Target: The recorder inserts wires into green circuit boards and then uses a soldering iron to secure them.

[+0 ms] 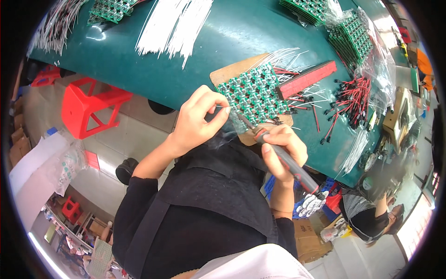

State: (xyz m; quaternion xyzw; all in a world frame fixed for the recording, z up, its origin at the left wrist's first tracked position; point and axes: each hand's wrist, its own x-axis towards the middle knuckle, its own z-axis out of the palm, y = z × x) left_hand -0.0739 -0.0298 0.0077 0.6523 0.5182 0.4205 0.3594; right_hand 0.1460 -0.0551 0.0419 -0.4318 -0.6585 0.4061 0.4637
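My right hand [285,151] grips a soldering iron [297,169] with a dark grey and red handle. Its tip points at the near left corner of a green circuit board panel [258,93]. Close to that tip, my left hand [200,116] is closed in a pinch at the panel's left edge, on what looks like a thin white wire. The fingers hide most of it. Beneath the panel lies a brown wooden board [223,76]. A red bar-shaped block [309,80] rests against the panel's right side, with white wires and red-black leads around it.
White wires [174,28] lie in bundles at the far side of the green table [116,51]. Stacked green panels [350,39] and red-black connector leads [353,100] are to the right. A red stool [90,107] stands at left. Another person [364,214] is at lower right.
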